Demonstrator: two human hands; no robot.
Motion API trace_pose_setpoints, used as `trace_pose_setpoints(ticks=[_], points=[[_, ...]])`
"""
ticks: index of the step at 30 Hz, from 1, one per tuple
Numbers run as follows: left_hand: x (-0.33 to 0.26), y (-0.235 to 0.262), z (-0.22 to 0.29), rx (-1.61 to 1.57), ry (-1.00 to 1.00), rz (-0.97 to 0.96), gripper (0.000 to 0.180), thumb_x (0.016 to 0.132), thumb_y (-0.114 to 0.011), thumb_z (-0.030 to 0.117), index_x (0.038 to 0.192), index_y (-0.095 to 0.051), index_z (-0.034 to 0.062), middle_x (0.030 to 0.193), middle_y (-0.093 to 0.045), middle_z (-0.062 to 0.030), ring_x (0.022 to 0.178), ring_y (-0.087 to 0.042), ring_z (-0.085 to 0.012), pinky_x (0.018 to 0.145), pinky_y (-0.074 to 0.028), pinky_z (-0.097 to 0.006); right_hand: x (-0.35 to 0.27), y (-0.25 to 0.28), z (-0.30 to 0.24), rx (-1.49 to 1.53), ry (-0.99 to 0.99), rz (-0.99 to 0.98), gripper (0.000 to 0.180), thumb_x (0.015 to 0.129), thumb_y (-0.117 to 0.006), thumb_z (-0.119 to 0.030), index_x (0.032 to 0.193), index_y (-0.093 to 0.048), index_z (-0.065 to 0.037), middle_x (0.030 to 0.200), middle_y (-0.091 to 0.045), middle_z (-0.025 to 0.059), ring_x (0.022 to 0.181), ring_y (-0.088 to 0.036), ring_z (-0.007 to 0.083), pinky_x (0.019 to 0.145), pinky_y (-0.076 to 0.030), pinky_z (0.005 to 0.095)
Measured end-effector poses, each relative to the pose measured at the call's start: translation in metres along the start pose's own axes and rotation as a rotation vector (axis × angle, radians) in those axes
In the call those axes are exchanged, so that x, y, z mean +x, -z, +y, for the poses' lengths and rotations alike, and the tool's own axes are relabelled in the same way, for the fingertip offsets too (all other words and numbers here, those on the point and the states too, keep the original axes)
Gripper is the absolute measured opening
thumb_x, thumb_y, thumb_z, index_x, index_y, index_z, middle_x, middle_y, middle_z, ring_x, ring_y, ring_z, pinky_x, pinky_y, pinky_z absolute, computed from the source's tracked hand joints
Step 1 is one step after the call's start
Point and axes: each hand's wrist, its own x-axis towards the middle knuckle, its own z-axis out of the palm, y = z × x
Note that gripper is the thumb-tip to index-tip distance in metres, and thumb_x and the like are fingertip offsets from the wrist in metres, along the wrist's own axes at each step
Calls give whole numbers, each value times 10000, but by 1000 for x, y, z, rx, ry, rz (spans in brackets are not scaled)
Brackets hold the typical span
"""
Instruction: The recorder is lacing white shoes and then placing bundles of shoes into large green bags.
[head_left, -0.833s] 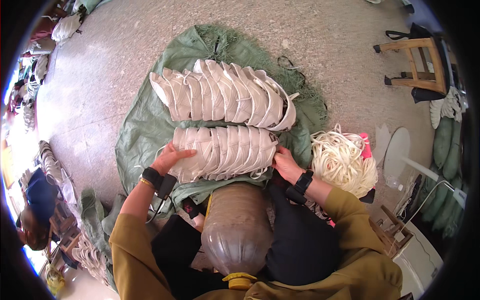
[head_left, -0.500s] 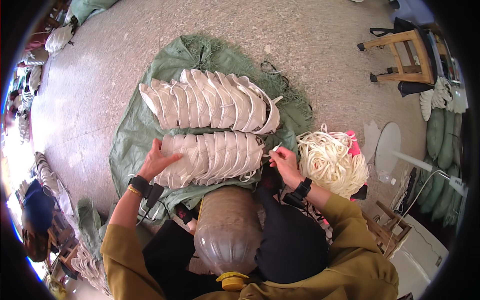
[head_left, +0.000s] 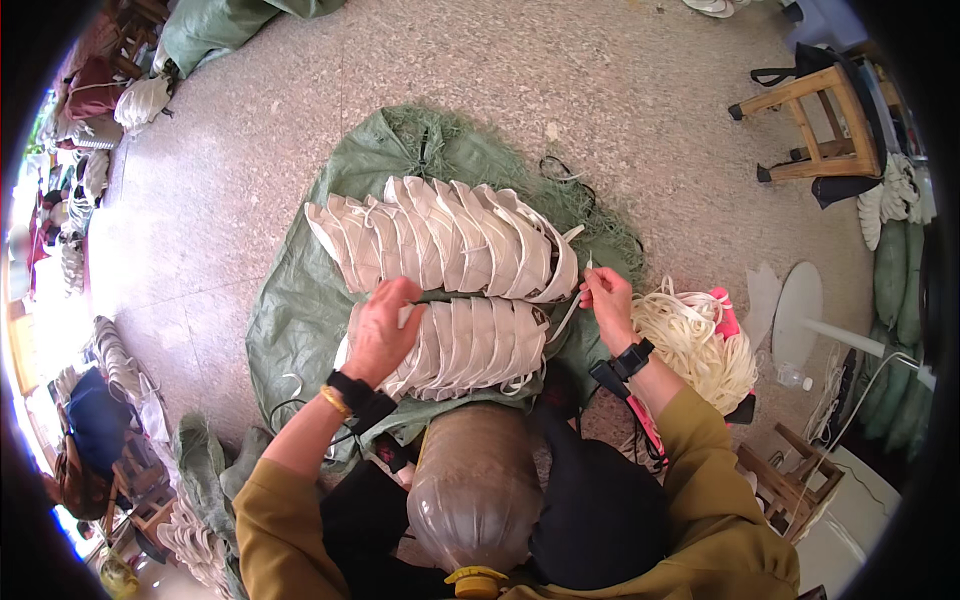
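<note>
Left hand point(head_left: 390, 325): yours, loosely curled over the left part of the near row point(head_left: 475, 348) of pale shoe uppers.
Right hand point(head_left: 606, 300): you pinch a white lace point(head_left: 566, 318) slanting down toward that row's right end.
Far row point(head_left: 455, 238): lies just beyond, on the green sack point(head_left: 285, 320).
Lace pile point(head_left: 690, 340): beside your right forearm point(head_left: 665, 385).
Bottle point(head_left: 475, 490): yellow-capped, between your legs point(head_left: 600, 490).

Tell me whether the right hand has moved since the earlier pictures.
Yes: the right hand has moved forward and slightly right, judged against the far row of shoe pieces.
</note>
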Motion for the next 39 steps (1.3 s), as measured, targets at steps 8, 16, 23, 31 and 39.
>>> trace_pose_setpoints(ticks=[8,16,23,31,39], points=[[32,-49,17,-164,109,172,216,817,-610,-50,996,-497,-5,925,-621,-130,860,-649,-276,761,-549,-351,13,-9,6,-107,34,-31,156,944,-605,-153,953,-639,0,730,-606,13,598,-563,77,521,-495,232],[36,-74,28,-336,293,234,201,814,-571,-72,972,-477,11,814,-584,-129,741,-623,-293,672,-506,-399,14,-13,7,-134,56,-50,157,963,-560,-142,949,-629,-2,780,-620,9,643,-562,68,516,-482,238],[48,-69,27,71,-101,130,238,752,-496,-114,952,-476,13,810,-569,-159,828,-549,-360,735,-461,-444,20,-17,6,-217,125,-77,130,957,-527,-110,932,-610,-13,733,-620,23,603,-557,79,500,-472,245],[56,-43,2,167,-177,-47,198,757,-634,17,897,-495,30,790,-578,-118,841,-545,-334,730,-460,-423,22,-13,4,-182,116,-136,152,951,-530,-117,951,-619,7,754,-637,43,616,-583,96,519,-507,258],[63,-57,-1,362,-74,-248,140,781,-646,100,856,-556,23,823,-632,-150,840,-578,-348,735,-482,-442,32,3,-12,-158,-138,-364,191,905,-562,-122,948,-683,19,774,-632,22,650,-573,88,590,-532,253]])
